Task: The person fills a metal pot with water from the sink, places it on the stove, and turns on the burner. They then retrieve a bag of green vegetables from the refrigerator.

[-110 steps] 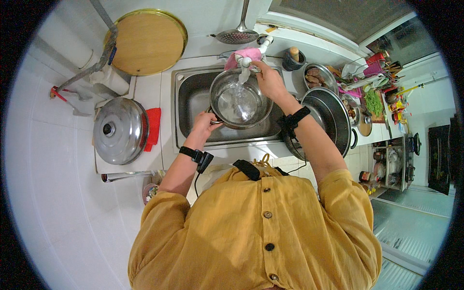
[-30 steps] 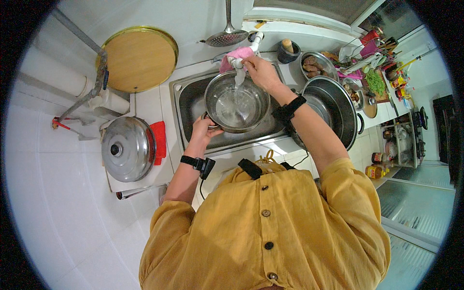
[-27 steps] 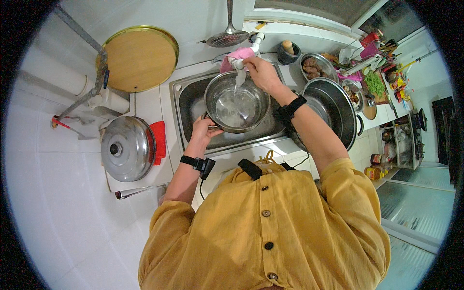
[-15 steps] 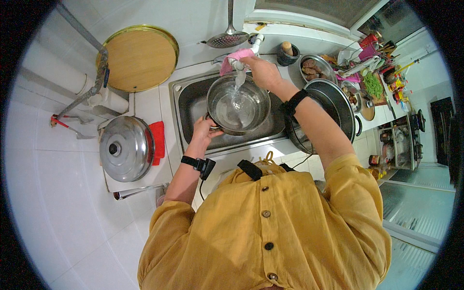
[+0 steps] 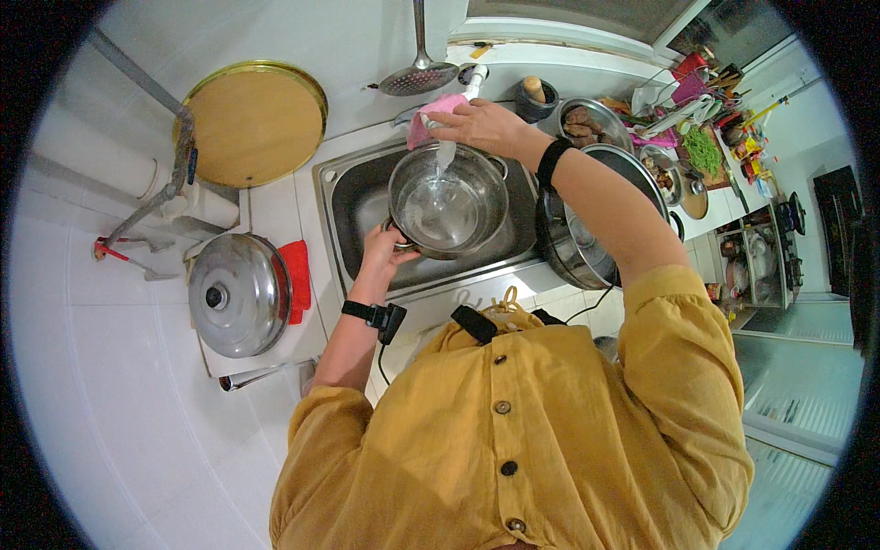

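Right grip [image 5: 486,128] has shifted over the tap [image 5: 475,83]; the pot [image 5: 493,203] holds water [image 5: 442,222].

Two hands: left hand [image 5: 379,251] at ten o'clock, right hand [image 5: 495,128] at one. Two pots at one sink [image 5: 362,191]: steel pot [image 5: 495,215] at twelve, larger pot [image 5: 555,236] at two. One large domed lid [image 5: 240,298] at nine, one skimmer [image 5: 417,81] at twelve.

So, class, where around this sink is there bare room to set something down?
White tile lies bare between the round board, red cloth and sink; inside the sink, a strip shows left of the held pot. The right is crowded: large dark pot, mortar, metal bowl, greens.
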A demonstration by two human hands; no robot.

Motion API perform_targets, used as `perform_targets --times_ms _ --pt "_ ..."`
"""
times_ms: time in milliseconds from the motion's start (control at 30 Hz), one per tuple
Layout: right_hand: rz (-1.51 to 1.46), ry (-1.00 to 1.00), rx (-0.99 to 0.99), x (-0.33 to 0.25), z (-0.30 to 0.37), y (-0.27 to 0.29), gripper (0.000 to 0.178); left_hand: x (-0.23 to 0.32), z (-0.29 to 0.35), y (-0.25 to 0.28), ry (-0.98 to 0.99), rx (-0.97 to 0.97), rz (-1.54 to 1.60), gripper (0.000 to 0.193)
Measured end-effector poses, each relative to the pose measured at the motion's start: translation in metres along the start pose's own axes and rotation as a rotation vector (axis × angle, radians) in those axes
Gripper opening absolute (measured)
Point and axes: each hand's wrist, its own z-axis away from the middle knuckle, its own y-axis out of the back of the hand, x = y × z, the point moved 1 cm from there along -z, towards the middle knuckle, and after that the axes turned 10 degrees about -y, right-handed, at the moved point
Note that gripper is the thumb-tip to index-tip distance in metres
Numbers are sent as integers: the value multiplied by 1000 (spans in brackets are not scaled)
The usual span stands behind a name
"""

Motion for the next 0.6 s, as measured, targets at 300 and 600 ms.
perform_targets --times_ms 300,600 --pt "47 145 45 5 -3 0 42 -6 -6 0 9 5 17 27" --pt "51 126 114 0 -20 -9 33 -12 -13 4 9 13 4 28"
